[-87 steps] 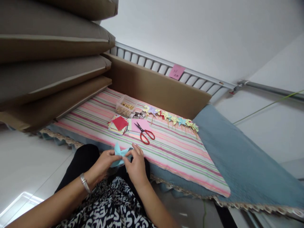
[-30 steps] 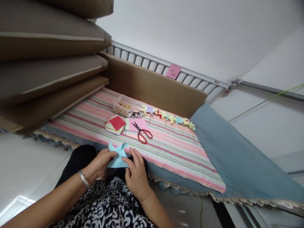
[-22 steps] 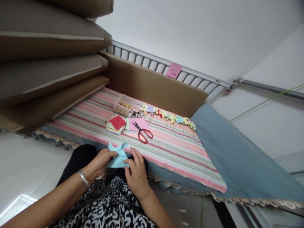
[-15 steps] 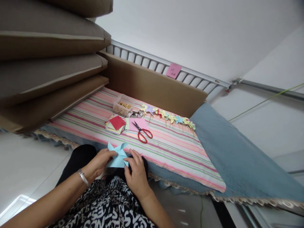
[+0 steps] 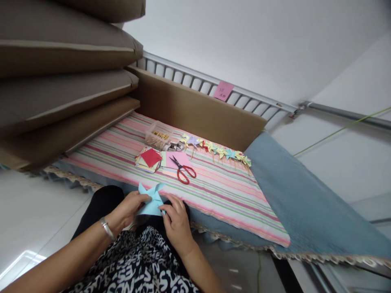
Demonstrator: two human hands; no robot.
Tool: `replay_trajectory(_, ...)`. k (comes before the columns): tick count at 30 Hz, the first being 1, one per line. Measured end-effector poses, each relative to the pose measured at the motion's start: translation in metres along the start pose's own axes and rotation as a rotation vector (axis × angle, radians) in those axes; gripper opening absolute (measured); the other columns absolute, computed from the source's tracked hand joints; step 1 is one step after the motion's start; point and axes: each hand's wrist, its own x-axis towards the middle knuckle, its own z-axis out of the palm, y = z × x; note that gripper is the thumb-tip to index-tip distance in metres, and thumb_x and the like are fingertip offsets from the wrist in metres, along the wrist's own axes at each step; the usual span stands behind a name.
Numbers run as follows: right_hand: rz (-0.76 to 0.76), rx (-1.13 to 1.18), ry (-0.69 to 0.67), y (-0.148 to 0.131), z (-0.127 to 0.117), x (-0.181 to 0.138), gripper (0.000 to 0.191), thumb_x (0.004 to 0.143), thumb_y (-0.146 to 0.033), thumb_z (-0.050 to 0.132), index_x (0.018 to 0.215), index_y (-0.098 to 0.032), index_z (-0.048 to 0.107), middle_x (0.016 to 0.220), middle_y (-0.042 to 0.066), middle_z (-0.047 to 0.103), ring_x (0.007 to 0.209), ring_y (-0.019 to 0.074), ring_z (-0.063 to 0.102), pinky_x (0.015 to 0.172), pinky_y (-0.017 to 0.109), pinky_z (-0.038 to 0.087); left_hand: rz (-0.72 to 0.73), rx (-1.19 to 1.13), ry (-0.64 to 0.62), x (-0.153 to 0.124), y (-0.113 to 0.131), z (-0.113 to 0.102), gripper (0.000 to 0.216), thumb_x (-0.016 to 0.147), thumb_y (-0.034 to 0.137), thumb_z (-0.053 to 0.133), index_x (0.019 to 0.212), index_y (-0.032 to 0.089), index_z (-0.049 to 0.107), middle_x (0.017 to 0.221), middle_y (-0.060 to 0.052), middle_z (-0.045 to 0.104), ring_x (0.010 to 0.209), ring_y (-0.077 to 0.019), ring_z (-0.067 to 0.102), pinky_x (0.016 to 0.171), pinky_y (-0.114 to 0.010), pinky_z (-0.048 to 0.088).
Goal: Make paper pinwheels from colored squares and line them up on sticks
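At the striped bed's (image 5: 214, 191) lower-centre edge, my left hand (image 5: 126, 209) and right hand (image 5: 177, 221) pinch the blue paper (image 5: 150, 201) between them.

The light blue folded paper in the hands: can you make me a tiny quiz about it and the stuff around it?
1. True or false: both hands hold the light blue folded paper.
2. What lies on the pink paper sheet? A) red-handled scissors B) a glue bottle C) a ruler
3. Fill in: the row of small paper pinwheels lies along the brown ____ board.

Key: 1 true: left hand and right hand both grip it. 2 A. 3 cardboard.
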Motion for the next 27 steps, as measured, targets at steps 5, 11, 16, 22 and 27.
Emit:
replay_trajectory(5, -0.011, 0.006, -0.01, 0.0, 0.002, 0.001, 0.048, 0.072, 0.005, 0.04, 0.106, -0.023, 0.06, 0.131, 0.007, 0.05, 0.123, 0.021, 0.041, 0.103, 0.045, 0.037, 0.008, 0.01, -0.002, -0.001, 0.001, 0.0, 0.015, 0.049, 0.016, 0.069, 0.062, 0.011, 0.064, 0.053, -0.002, 0.064, 0.049, -0.0148, 0.054, 0.052, -0.026, 0.041)
replay_trajectory(11, -0.01, 0.011, -0.015, -0.004, 0.0, 0.001, 0.037, 0.075, -0.001, 0.048, 0.103, -0.022, 0.062, 0.131, 0.009, 0.051, 0.123, 0.0227, 0.043, 0.102, 0.045, 0.037, 0.026, 0.053, -0.008, -0.001, 0.0, 0.0, 0.011, 0.05, 0.018, 0.067, 0.058, 0.012, 0.062, 0.05, -0.002, 0.061, 0.047, -0.0145, 0.051, 0.051, -0.026, 0.038)
replay_trajectory(16, 0.035, 0.039, 0.008, -0.009, -0.003, 0.002, 0.018, 0.082, -0.011, 0.054, 0.092, -0.022, 0.064, 0.126, 0.009, 0.055, 0.119, 0.0225, 0.046, 0.101, 0.044, 0.038, 0.061, 0.13, 0.016, 0.001, -0.004, -0.001, 0.011, 0.051, 0.019, 0.066, 0.059, 0.012, 0.062, 0.049, -0.001, 0.058, 0.046, -0.0139, 0.049, 0.049, -0.025, 0.034)
replay_trajectory(22, 0.12, 0.043, 0.036, -0.014, -0.005, 0.006, 0.017, 0.08, -0.01, 0.058, 0.087, -0.023, 0.066, 0.122, 0.006, 0.058, 0.117, 0.0232, 0.047, 0.102, 0.045, 0.036, 0.118, 0.233, 0.046, 0.004, -0.006, -0.004, 0.009, 0.051, 0.016, 0.064, 0.059, 0.011, 0.064, 0.048, 0.0, 0.058, 0.045, -0.0125, 0.045, 0.047, -0.024, 0.03)
replay_trajectory(27, 0.161, 0.074, 0.034, -0.016, -0.006, 0.012, 0.015, 0.076, -0.011, 0.063, 0.082, -0.024, 0.069, 0.121, 0.007, 0.058, 0.12, 0.0255, 0.045, 0.1, 0.047, 0.037, 0.132, 0.273, 0.016, -0.001, -0.002, 0.002, 0.01, 0.051, 0.014, 0.064, 0.06, 0.011, 0.067, 0.049, 0.0, 0.059, 0.045, -0.0128, 0.047, 0.047, -0.024, 0.032)
